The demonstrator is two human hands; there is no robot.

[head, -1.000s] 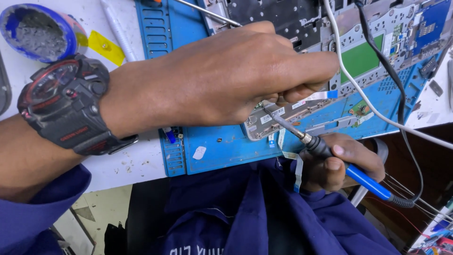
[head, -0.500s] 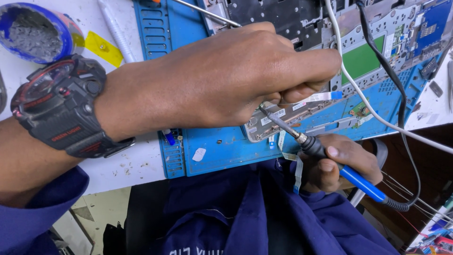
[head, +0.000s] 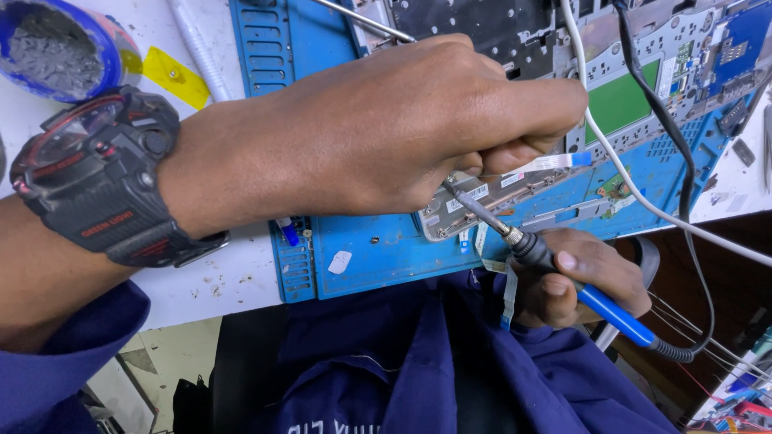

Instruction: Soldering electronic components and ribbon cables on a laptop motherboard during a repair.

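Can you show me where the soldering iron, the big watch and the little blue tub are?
soldering iron [head: 615, 312], head view, on its blue handle just past the right hand.
watch [head: 84, 141], head view, on its round red-rimmed face.
blue tub [head: 104, 36], head view, on its right rim.

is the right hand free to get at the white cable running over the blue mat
Probably not as things stand. The right hand is wrapped around the blue-handled soldering iron, so its fingers are taken. The white cable lies bare on the blue mat just above that hand, so nothing blocks the path itself.
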